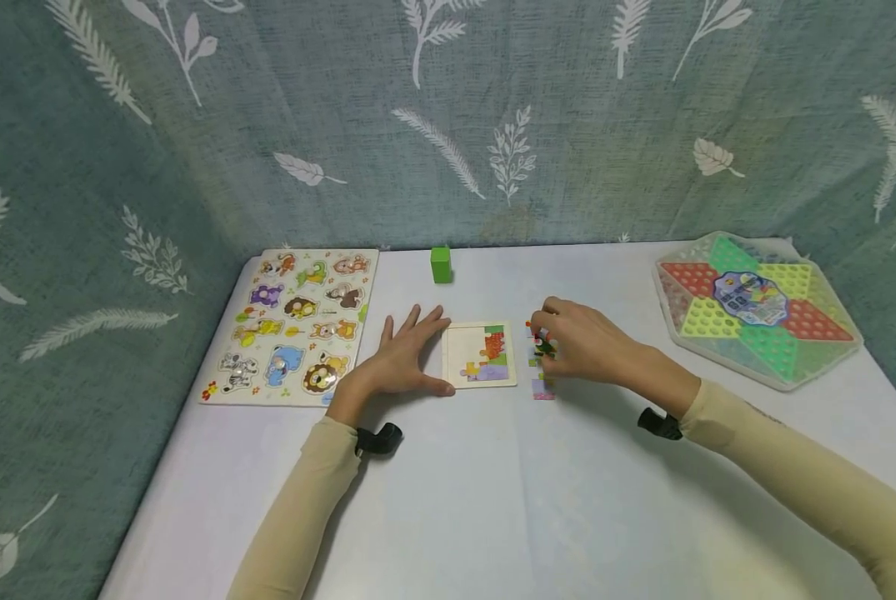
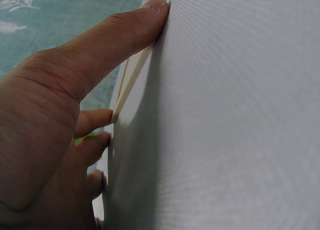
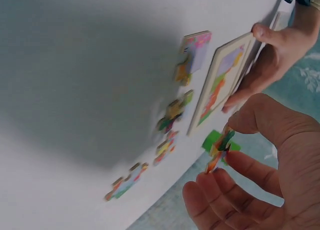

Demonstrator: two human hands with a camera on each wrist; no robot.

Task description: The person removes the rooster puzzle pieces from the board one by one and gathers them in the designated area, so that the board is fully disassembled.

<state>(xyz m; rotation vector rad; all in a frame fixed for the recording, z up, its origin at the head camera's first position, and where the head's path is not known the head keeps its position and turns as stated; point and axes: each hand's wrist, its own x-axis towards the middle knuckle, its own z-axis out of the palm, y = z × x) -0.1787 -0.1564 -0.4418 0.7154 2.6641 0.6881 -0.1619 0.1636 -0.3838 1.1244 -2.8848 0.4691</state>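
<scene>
Right hand pinching a small orange-and-green jigsaw piece, left hand spread against pale-framed puzzle

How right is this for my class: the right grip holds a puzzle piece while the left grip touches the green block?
Not quite: the left grip touches the puzzle frame, not the green block, as the head view shows; the right grip does hold a puzzle piece.
</scene>
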